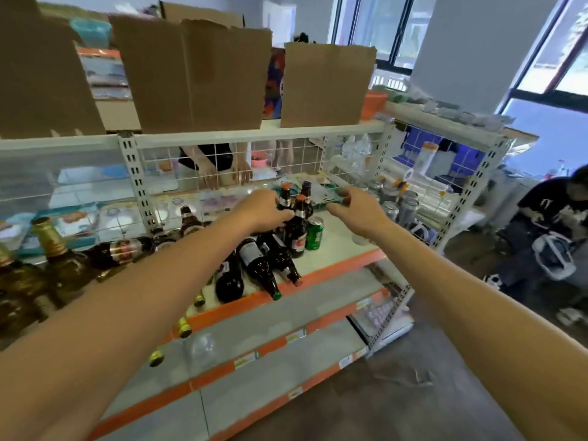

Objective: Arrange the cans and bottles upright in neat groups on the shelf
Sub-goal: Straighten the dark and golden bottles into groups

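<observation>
Shelf [342, 249] crowded; left hand [265, 209] grips upright bottle [285, 200] (label hidden); right hand [358, 209] curled, hold unclear.

Under my right hand [356, 208] the shelf board [343, 249] lies bare, with open room down to its orange front edge. Between it and my left hand [267, 211], upright bottles [297, 230] and a green can [314, 229] stand packed together and block the low way across. My left hand grips one of their necks. On the near side of my left hand, lying bottles [254, 259] cover the board. Beyond both hands a wire grid [286, 160] closes the back, and the upper shelf [254, 135] caps the room above.
</observation>
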